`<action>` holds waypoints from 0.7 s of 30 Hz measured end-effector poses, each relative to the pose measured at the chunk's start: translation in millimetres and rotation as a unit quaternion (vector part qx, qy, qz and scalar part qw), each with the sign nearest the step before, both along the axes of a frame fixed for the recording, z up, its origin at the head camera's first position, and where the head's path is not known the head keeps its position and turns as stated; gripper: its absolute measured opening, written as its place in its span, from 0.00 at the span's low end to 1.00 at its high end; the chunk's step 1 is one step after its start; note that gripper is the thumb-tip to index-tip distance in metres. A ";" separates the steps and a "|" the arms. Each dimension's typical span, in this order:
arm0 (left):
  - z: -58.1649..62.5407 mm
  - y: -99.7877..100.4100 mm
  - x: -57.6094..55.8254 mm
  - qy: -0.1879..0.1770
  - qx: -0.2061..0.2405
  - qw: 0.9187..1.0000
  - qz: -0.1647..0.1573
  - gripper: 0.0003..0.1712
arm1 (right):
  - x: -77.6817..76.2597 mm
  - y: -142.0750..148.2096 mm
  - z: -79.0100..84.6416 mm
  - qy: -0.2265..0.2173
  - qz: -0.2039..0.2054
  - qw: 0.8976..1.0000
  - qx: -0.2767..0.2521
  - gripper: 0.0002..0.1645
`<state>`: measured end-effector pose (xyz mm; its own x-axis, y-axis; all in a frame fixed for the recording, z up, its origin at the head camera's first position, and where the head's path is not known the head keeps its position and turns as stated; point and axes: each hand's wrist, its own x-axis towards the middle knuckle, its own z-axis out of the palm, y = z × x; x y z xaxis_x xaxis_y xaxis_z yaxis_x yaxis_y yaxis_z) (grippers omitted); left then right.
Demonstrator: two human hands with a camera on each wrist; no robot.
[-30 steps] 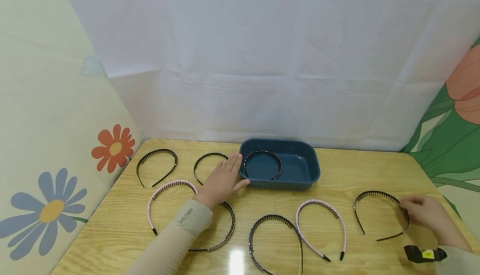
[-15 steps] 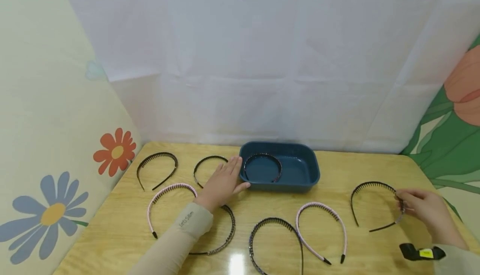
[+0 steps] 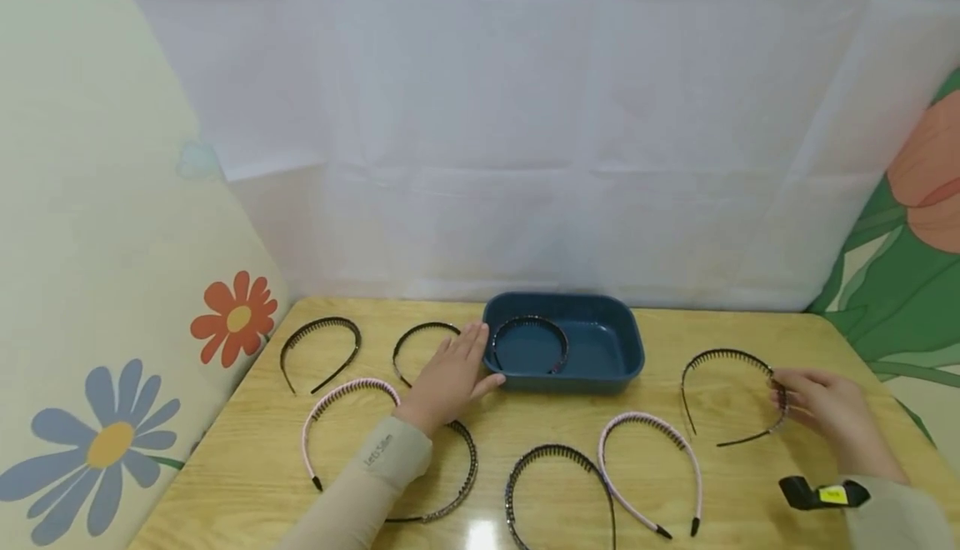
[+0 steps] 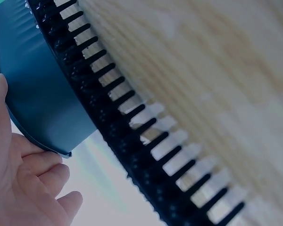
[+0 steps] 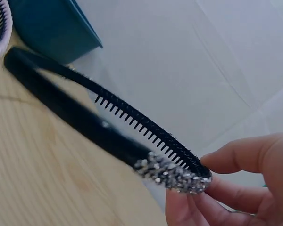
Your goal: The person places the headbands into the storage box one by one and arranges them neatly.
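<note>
My right hand [image 3: 825, 412] pinches a black toothed headband [image 3: 726, 354] at its right side, above the table at the right. In the right wrist view, silver rhinestones [image 5: 174, 176] cover the headband beside the thumb and fingers. My left hand [image 3: 447, 377] rests with extended fingers against the left end of a dark blue bin [image 3: 577, 385]. The left wrist view has its fingers [image 4: 37, 162] right at the bin's rim. One dark headband [image 3: 530, 318] leans inside the bin, in its left half. A black toothed headband [image 4: 118, 127] crosses close before the left wrist camera.
On the wooden table [image 3: 555, 421], a pink headband [image 3: 649, 418] touches a dark glittery one [image 3: 558, 450]. Another pink headband [image 3: 363, 382] and a dark one [image 3: 472, 467] lie partly under my left arm. Two black headbands [image 3: 322, 322] [image 3: 427, 327] lie farther back. A white sheet [image 3: 480, 158] hangs behind.
My right hand has raised its headband and carried it left, towards the bin. The left hand stays at the bin's end. The view has tilted up slightly.
</note>
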<state>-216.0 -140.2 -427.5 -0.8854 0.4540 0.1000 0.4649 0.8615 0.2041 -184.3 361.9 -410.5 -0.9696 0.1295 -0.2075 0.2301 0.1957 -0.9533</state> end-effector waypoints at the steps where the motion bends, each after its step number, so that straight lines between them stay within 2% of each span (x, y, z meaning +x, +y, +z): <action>1: -0.4 -0.3 1.1 0.001 0.002 1.000 0.000 0.49 | -0.9 -3.5 0.6 0.004 0.001 1.000 0.000 0.13; 5: -0.4 -1.2 3.3 0.002 0.010 1.000 -0.002 0.48 | -2.4 -16.4 2.8 0.023 -0.004 1.000 0.003 0.18; 8: 0.7 -0.7 2.7 0.001 0.014 1.000 -0.004 0.48 | -2.6 -22.8 3.6 0.034 -0.015 0.999 -0.012 0.14; 12: 1.2 0.0 2.2 -0.003 0.012 1.000 -0.003 0.49 | -2.5 -27.2 4.2 0.041 -0.045 0.996 -0.071 0.08; 17: 0.5 -0.5 2.4 0.000 0.007 1.000 0.000 0.49 | -2.6 -34.4 7.6 0.065 -0.098 0.980 -0.159 0.08; 21: 0.2 -0.8 3.1 -0.002 0.006 1.000 0.002 0.49 | -1.9 -42.1 12.0 0.092 -0.127 0.968 -0.196 0.04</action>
